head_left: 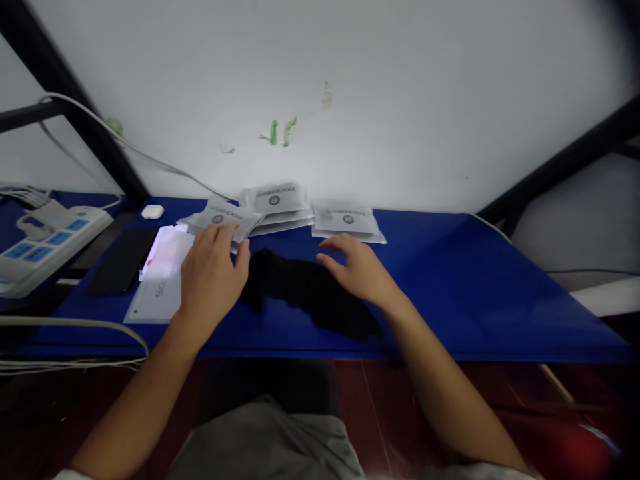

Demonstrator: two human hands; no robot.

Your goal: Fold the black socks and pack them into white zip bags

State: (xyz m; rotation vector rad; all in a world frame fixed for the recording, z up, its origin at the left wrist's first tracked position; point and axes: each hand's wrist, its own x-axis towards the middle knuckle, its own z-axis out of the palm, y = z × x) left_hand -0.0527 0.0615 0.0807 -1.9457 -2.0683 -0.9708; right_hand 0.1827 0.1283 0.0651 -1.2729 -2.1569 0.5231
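A black cloth item (pixel 310 287) lies loosely across the blue table between my hands, slightly blurred. My left hand (pixel 213 270) is left of it, fingers apart, over the edge of a frosted ROCKBROS bag (pixel 220 215) and a flat frosted bag (pixel 157 300); it holds nothing I can see. At the cloth's upper right, my right hand (pixel 357 270) hovers with thumb and fingers apart, nothing between them. Further back, a pile of frosted ROCKBROS bags (pixel 277 203) and another packed bag (pixel 347 221) rest near the wall.
On the left are a lit phone (pixel 167 252), a dark phone (pixel 123 260), a white earbud case (pixel 153 212) and a white power strip (pixel 55 243) with cables. Black frame bars (pixel 565 160) slope at both sides. A wall (pixel 400 120) stands behind the table (pixel 475 287).
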